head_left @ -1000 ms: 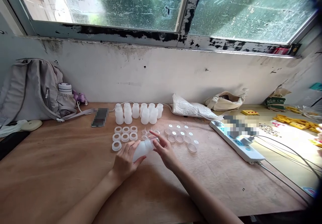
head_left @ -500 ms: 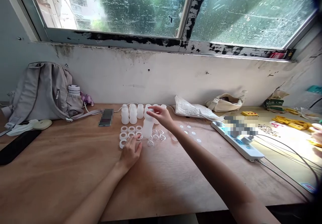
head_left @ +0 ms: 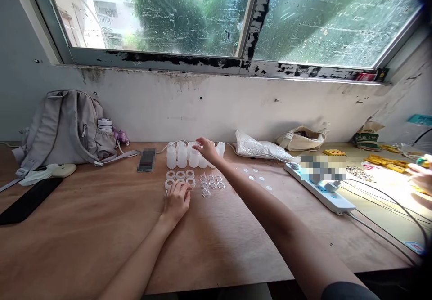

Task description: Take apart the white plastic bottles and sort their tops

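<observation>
My right hand (head_left: 206, 150) reaches to the back row of frosted white bottles (head_left: 171, 156). Its thumb and fingertips are closed at the top of one white bottle (head_left: 193, 158), which stands in the row. Other bottles behind that hand are partly hidden. My left hand (head_left: 178, 200) lies palm down, fingers stretched over the front of a group of thick white rings (head_left: 170, 174), covering some of them. Between the hands lie several thin clear rings (head_left: 205, 193). Small translucent discs (head_left: 261, 179) rest on the wood to the right of my right forearm.
A grey backpack (head_left: 67, 131), a phone (head_left: 146, 160) and a long black object (head_left: 29, 201) lie to the left. On the right are a white power strip (head_left: 319, 190) with cables, a white pouch (head_left: 256, 147), a cloth bag (head_left: 302, 140) and another person's hand (head_left: 421, 176).
My right hand has carried the white bottle from in front of the row back into it. My left hand stays at the white rings. The other person's hand shows more at the right edge.
</observation>
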Demonstrator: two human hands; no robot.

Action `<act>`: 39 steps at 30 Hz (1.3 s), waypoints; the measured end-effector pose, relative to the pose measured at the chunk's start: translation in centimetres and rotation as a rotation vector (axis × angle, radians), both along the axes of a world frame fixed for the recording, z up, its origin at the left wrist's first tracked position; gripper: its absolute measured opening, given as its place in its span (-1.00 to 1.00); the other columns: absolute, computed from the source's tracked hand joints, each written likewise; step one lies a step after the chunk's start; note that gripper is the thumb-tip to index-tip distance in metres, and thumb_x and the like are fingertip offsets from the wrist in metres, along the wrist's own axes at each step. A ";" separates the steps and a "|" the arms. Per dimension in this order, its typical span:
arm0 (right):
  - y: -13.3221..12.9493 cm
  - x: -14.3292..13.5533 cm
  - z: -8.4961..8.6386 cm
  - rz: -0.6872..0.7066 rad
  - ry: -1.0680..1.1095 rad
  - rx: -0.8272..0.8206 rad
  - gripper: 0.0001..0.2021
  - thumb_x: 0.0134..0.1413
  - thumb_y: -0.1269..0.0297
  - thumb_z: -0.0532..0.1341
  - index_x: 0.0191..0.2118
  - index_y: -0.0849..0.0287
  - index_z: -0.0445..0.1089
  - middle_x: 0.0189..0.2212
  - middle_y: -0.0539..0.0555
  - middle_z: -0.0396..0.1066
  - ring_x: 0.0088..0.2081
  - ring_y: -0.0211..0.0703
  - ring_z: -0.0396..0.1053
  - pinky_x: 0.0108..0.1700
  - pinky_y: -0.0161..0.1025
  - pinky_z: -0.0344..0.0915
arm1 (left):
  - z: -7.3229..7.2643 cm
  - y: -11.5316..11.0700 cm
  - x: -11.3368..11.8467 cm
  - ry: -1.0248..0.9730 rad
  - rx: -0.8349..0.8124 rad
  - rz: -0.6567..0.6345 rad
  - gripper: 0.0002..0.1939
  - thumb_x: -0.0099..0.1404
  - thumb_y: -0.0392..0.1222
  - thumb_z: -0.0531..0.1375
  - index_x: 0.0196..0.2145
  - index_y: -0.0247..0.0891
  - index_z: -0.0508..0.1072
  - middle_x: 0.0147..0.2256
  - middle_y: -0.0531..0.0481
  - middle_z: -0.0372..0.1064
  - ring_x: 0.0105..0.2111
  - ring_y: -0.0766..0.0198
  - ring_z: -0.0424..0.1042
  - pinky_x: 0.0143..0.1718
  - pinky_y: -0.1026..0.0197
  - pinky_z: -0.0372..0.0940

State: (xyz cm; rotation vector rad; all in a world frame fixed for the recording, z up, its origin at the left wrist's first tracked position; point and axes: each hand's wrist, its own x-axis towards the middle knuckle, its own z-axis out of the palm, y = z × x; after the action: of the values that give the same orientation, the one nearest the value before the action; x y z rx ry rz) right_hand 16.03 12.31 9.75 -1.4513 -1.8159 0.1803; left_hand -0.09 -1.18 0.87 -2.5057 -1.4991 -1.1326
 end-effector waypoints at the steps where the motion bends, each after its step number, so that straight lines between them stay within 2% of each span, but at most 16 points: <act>1: 0.3 -0.1 -0.3 -0.002 -0.005 -0.007 -0.78 -0.07 0.30 0.22 -0.23 0.20 0.34 -0.31 0.11 0.43 -0.27 -0.13 0.36 -0.22 -0.18 0.24 | 0.0 0.1 -0.1 0.005 -0.001 0.019 -0.79 0.12 -0.36 0.07 -0.28 -0.20 0.38 -0.23 -0.06 0.34 -0.18 0.12 0.28 -0.18 0.06 0.20; 7: 1.4 -0.4 -1.3 0.024 -0.060 -0.040 -0.74 -0.05 0.32 0.20 -0.17 0.25 0.33 -0.24 0.17 0.40 -0.24 -0.13 0.36 -0.22 -0.22 0.25 | -0.2 0.5 -0.8 0.021 -0.013 0.124 -0.78 0.11 -0.35 0.08 -0.27 -0.18 0.39 -0.20 -0.09 0.32 -0.15 0.08 0.25 -0.16 0.01 0.18; 15: 1.2 -0.5 -1.6 0.035 -0.156 -0.049 -0.68 0.05 0.39 0.08 -0.03 0.17 0.27 -0.13 0.19 0.31 -0.07 -0.02 0.24 -0.07 -0.11 0.14 | -0.2 0.6 -1.1 0.037 -0.070 0.209 -0.75 0.10 -0.34 0.08 -0.23 -0.21 0.37 -0.17 -0.14 0.28 -0.15 0.03 0.23 -0.23 0.00 0.20; 21: 0.3 0.3 -1.9 0.054 -0.171 -0.009 -0.54 0.02 0.40 0.08 0.09 0.16 0.11 -0.12 0.19 0.29 -0.07 0.00 0.20 -0.07 -0.08 0.13 | -0.2 0.6 -1.5 0.022 -0.093 0.213 -0.74 0.09 -0.38 0.08 -0.25 -0.21 0.38 -0.17 -0.14 0.26 -0.17 0.04 0.25 -0.27 0.03 0.24; 25: -1.7 1.5 -2.6 0.054 -0.149 0.068 -0.62 0.02 0.40 0.06 0.01 0.15 0.19 -0.12 0.15 0.27 -0.06 -0.04 0.18 -0.06 -0.12 0.12 | -0.5 0.8 -1.6 -0.013 -0.084 0.172 -0.72 0.09 -0.45 0.04 -0.25 -0.24 0.38 -0.19 -0.14 0.26 -0.21 0.08 0.28 -0.26 0.05 0.28; 29: -5.2 3.6 -4.5 0.012 -0.104 0.111 -0.74 0.05 0.40 0.00 -0.12 0.19 0.26 -0.24 0.14 0.30 -0.20 -0.12 0.26 -0.16 -0.22 0.17 | -0.6 1.0 -1.2 -0.074 -0.049 0.111 -0.77 0.15 -0.41 0.03 -0.24 -0.26 0.37 -0.19 -0.13 0.25 -0.16 0.12 0.27 -0.16 0.06 0.26; 34: -10.0 6.7 -8.3 -0.119 -0.052 0.090 -0.80 0.07 0.37 -0.06 -0.24 0.21 0.26 -0.43 0.08 0.27 -0.39 -0.17 0.26 -0.34 -0.27 0.17 | -0.5 0.5 0.0 -0.161 -0.034 -0.013 -0.79 0.23 -0.25 0.01 -0.18 -0.24 0.33 -0.19 -0.08 0.30 -0.15 0.19 0.30 -0.11 0.12 0.25; 37: -11.5 8.1 -10.0 -0.184 -0.039 0.032 -0.80 -0.01 0.39 -0.02 -0.23 0.23 0.24 -0.49 0.03 0.24 -0.43 -0.18 0.26 -0.37 -0.29 0.17 | -0.4 -0.3 0.8 -0.267 -0.108 -0.131 -0.77 0.25 -0.18 -0.01 -0.17 -0.22 0.33 -0.20 -0.07 0.33 -0.15 0.19 0.31 -0.12 0.13 0.24; 39: -11.8 8.7 -10.5 -0.180 -0.055 -0.036 -0.76 -0.09 0.43 0.01 -0.22 0.23 0.23 -0.49 0.02 0.23 -0.42 -0.19 0.26 -0.36 -0.30 0.18 | -0.2 -0.9 1.3 -0.323 -0.209 -0.179 -0.75 0.26 -0.14 -0.03 -0.17 -0.21 0.34 -0.22 -0.07 0.35 -0.20 0.20 0.34 -0.19 0.16 0.26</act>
State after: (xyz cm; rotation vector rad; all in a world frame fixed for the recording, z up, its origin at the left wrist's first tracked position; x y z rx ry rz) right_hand 24.69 0.50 -0.73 -1.6503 -1.7212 0.0832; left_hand 1.18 -2.06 0.66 -2.7464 -1.5586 -1.5499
